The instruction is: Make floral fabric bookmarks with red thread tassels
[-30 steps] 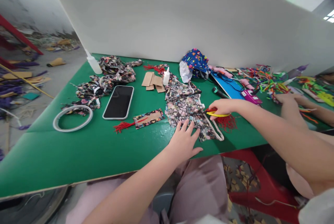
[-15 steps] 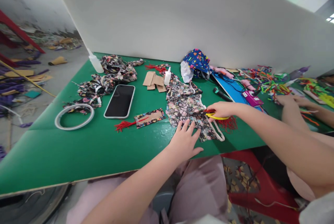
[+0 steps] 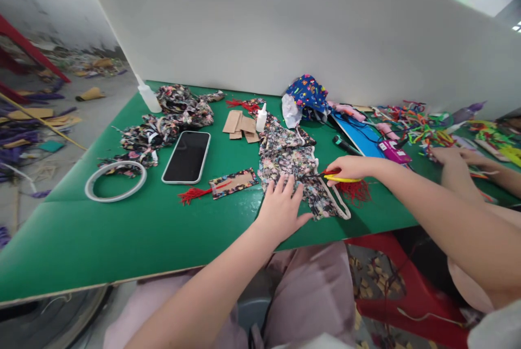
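Observation:
My left hand (image 3: 280, 205) lies with fingers spread on a piece of dark floral fabric (image 3: 287, 162), pressing it to the green table. To its right, my right hand (image 3: 345, 167) is closed around the yellow and red handles of scissors (image 3: 344, 179). Their dark blades point left into the fabric, where a slit runs across it. A pale band edges the fabric's right side. Red tassels (image 3: 356, 191) lie just beneath my right hand. Left of the fabric rests a floral-edged cardboard bookmark (image 3: 233, 183) with a red tassel.
Nearby are a phone (image 3: 187, 157), a roll of white tape (image 3: 116, 181), cardboard pieces (image 3: 241, 125), two glue bottles (image 3: 261, 118) (image 3: 149, 98) and crumpled floral fabric (image 3: 183, 107). A blue patterned cap (image 3: 307, 96) sits against the partition. Another person's hands (image 3: 451, 156) work among colourful cords at right.
My left hand has slid slightly left and up on the fabric. My right hand has moved a little to the right with the scissors, and the slit shows more plainly.

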`<action>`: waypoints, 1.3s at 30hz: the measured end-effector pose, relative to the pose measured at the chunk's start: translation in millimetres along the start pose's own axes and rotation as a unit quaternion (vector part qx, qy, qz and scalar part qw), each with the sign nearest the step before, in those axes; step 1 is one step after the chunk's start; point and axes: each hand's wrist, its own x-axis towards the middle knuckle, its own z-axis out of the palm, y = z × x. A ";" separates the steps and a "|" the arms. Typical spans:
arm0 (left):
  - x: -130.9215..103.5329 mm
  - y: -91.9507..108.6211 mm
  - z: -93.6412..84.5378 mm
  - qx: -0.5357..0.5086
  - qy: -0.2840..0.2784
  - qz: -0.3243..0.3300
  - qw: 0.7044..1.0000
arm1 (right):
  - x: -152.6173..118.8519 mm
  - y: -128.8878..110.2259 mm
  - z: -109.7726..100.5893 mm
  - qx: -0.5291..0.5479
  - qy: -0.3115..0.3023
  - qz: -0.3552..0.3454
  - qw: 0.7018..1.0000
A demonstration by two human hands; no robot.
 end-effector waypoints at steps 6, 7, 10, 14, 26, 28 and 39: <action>1.2 -10.6 4.8 0.010 -0.002 -0.034 0.999 | 1.5 -3.3 0.5 0.027 -0.034 -0.013 0.999; 1.0 -11.1 6.1 0.012 -0.003 -0.036 0.999 | 2.1 -4.1 0.6 0.023 -0.036 -0.014 0.999; 0.6 -10.6 8.7 0.014 -0.006 -0.043 0.999 | 3.8 -5.9 0.6 0.004 -0.043 -0.008 0.999; 1.0 -8.9 9.3 0.015 -0.011 -0.056 0.998 | 5.3 -5.6 -0.7 -0.002 -0.057 -0.009 0.998; 0.8 -9.2 10.0 0.012 -0.010 -0.055 0.998 | 6.7 -21.7 -9.4 -0.076 -0.036 0.015 0.996; 0.7 -9.1 9.9 0.013 -0.010 -0.054 0.998 | 6.3 -26.2 -10.7 -0.114 -0.032 0.016 0.993; 0.7 -9.5 8.3 0.010 -0.013 -0.057 0.998 | 5.3 -15.6 1.2 -0.119 -0.024 0.051 0.991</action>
